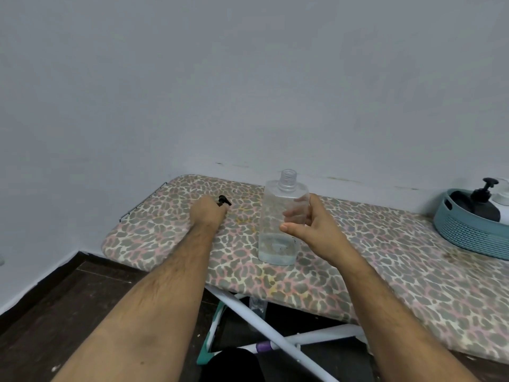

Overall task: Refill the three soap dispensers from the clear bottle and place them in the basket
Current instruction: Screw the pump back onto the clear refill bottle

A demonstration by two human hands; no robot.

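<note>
Right hand (pixel 311 227) curled round the upright clear bottle (pixel 281 224) — neck uncapped. Left hand (pixel 206 212), farther out leftward, gripped the black pump cap (pixel 224 200) — fingers hidden.

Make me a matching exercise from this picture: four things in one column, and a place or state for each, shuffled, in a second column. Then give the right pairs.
Things
1. clear bottle
2. black pump cap
3. blue basket
4. black dispenser

Places or states
A. inside the basket, pump on top
B. upright on the ironing board, neck open, a little liquid at the bottom
C. at the fingers of the left hand, far side of the board
D. at the board's right end, by the wall

Pairs: 1-B, 2-C, 3-D, 4-A
</note>
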